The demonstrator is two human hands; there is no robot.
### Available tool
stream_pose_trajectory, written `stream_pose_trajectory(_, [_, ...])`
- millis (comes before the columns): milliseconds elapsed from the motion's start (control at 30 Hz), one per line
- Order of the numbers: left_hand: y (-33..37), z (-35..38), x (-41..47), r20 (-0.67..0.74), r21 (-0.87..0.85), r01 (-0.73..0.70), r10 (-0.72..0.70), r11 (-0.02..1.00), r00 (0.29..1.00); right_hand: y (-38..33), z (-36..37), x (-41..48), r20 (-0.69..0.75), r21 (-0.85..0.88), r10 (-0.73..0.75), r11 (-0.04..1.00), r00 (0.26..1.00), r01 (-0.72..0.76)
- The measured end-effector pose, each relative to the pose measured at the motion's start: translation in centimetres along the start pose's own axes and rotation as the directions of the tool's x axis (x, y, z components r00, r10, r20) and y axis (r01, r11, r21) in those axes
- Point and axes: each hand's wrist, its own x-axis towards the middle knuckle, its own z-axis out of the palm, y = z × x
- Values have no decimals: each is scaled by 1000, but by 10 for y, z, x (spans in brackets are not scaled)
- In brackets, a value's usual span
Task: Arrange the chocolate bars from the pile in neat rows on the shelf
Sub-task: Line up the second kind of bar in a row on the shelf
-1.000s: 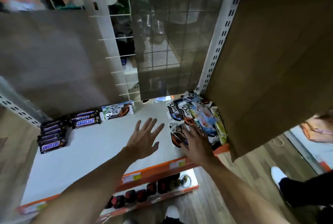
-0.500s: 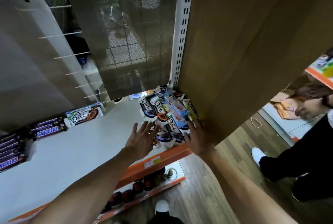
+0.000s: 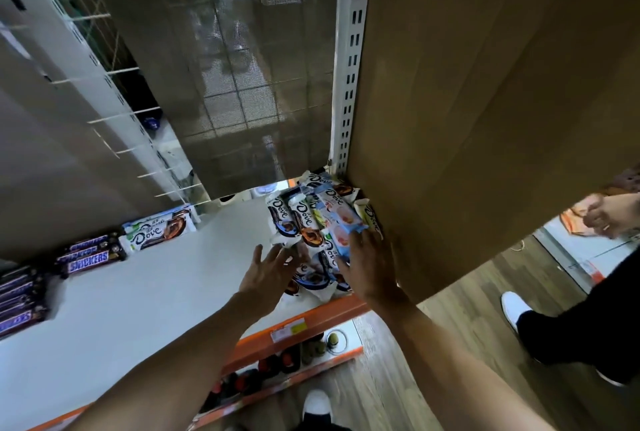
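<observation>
- Pile of chocolate bars [image 3: 311, 233] lies heaped at the right end of the shelf [image 3: 138, 309]; a hasty drag could tip bars off its front
- Left hand [image 3: 268, 271] spread, empty; right hand [image 3: 370, 264] flat on the pile, fingers straight, gripping nothing

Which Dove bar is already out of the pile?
The Dove bar lying flat at the back of the shelf, beside the Snickers bars; the rest sit heaped in the pile.

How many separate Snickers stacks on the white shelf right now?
2. One stack of dark-wrapped Snickers bars sits at the back beside the white Dove bar; the other stack lies at the far left edge, partly cut off.
</observation>
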Motion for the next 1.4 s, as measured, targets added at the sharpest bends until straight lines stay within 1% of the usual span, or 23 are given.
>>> stream_pose_trajectory(67, [-1,3,1,-10,14,7,-7,1000,1000,-2,4,4,-4,6,16,1000,1000,-16])
stream_pose_trajectory(200, [-1,-1,-4,64,45,32,-35,998,997,-6,2,10,7,-37,52,998,999,-52])
stream_pose_trajectory(267, [-1,-1,-8,65,60,36,-40,998,997,-8,0,11,0,-32,50,998,999,-50])
stream_pose_trajectory(433, [-6,7,-14,21,49,36,-37,998,999,-9,1,4,14,98,-9,995,1000,8])
stream_pose_trajectory(567, [-9,9,-18,-37,23,23,-22,999,999,-10,0,-10,-69,232,-118,964,991,131])
stream_pose_trajectory(633, [-10,8,-21,-82,22,14,-12,1000,997,-10,1,-16,-67,263,-169,948,983,181])
stream_pose_trajectory(767, [-14,12,-27,-106,17,5,-3,1000,994,-13,5,-25,7,217,-246,947,969,239])
stream_pose_trajectory(833, [-18,14,-33,-100,12,11,-10,1000,995,-17,2,-30,18,158,-267,952,963,261])
stream_pose_trajectory(900, [-22,17,-42,-106,3,10,-10,1000,994,-24,-1,-33,30,121,-254,961,967,249])
stream_pose_trajectory(967, [-26,18,-52,-120,-6,4,-5,1000,993,-31,-1,-35,43,118,-232,967,972,226])
stream_pose_trajectory(1100, [-33,25,-68,-116,-16,10,-12,1000,993,-46,2,-33,113,106,-229,970,967,217])
stream_pose_trajectory(1267, [-48,33,-91,-112,-27,43,-45,999,993,-68,0,-27,130,68,-239,970,962,232])
stream_pose_trajectory(1400, [-62,41,-111,-114,-61,117,-123,991,986,-85,3,-23,158,69,-280,960,947,273])
